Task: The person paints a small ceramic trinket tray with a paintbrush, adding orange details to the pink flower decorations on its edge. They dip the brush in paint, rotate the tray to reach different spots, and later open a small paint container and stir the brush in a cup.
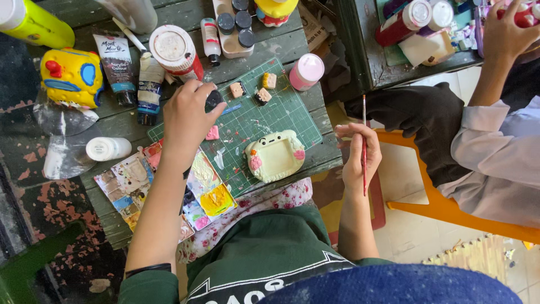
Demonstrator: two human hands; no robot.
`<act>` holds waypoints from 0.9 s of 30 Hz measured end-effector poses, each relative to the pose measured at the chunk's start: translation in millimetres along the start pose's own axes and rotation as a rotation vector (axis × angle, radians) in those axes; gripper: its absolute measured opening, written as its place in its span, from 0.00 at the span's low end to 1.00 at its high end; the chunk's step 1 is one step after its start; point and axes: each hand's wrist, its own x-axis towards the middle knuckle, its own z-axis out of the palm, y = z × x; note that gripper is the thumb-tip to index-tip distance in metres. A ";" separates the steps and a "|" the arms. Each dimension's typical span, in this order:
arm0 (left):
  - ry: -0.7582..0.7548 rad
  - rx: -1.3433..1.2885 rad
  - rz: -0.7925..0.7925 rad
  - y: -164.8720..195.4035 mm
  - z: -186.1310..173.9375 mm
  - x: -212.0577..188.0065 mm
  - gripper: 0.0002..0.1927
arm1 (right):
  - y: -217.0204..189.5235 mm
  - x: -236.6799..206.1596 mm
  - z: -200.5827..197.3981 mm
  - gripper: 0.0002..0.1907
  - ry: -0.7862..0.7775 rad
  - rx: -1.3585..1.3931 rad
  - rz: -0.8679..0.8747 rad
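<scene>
From the head camera, the left hand reaches over the green cutting mat, fingers clenched around a small black cap above the paint palette. The right hand pinches a red paintbrush upright off the table's edge, keeping bristles clear of the cream frog-shaped frame.

Just above your left hand lie 2 paint tubes side by side, one white with a black label band, one dark blue and white. Right of them stands a round white-lidded jar with red sides. A pink-capped pot sits at the green mat's corner.
</scene>
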 end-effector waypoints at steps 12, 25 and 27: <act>-0.042 0.094 -0.024 13.6 4.9 -2.0 0.18 | -9.6 -21.3 -11.2 0.14 -0.050 -0.162 -0.018; -0.052 0.172 -0.101 20.1 -1.3 -2.9 0.18 | -2.2 -23.7 -23.2 0.14 -0.048 -0.178 -0.004; -0.053 0.153 -0.122 17.1 -1.1 -2.5 0.18 | -0.7 -22.4 -22.7 0.14 -0.047 -0.188 0.006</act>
